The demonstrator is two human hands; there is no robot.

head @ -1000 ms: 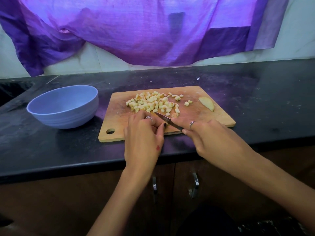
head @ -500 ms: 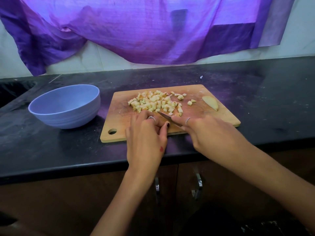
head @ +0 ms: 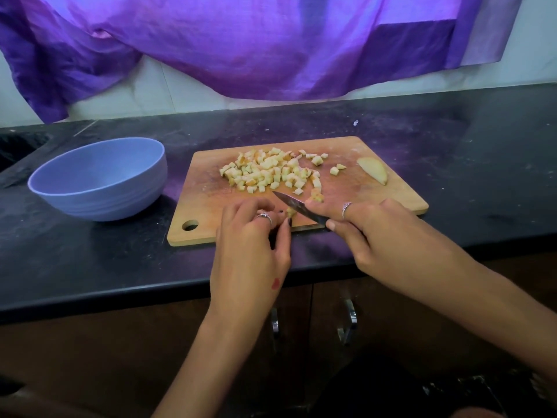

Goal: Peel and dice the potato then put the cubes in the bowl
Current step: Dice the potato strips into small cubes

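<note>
A wooden cutting board (head: 391, 203) lies on the black counter with a heap of several pale potato cubes (head: 268, 171) on its far half. One uncut potato wedge (head: 373, 170) sits at the board's far right. My left hand (head: 250, 251) pinches a small potato piece (head: 291, 212) at the board's near edge. My right hand (head: 388, 236) grips a small knife (head: 297, 205), its blade lying across that piece and pointing left. The empty blue bowl (head: 99, 179) stands left of the board.
A purple cloth (head: 271, 40) hangs over the wall behind the black counter (head: 90, 267). A dark sink edge (head: 18, 146) shows at the far left. Cabinet doors with metal handles (head: 349, 321) are below the counter's front edge.
The knife blade has shifted slightly along the small piece under my left fingers. The cube heap, the wedge and the bowl stay where they were.
</note>
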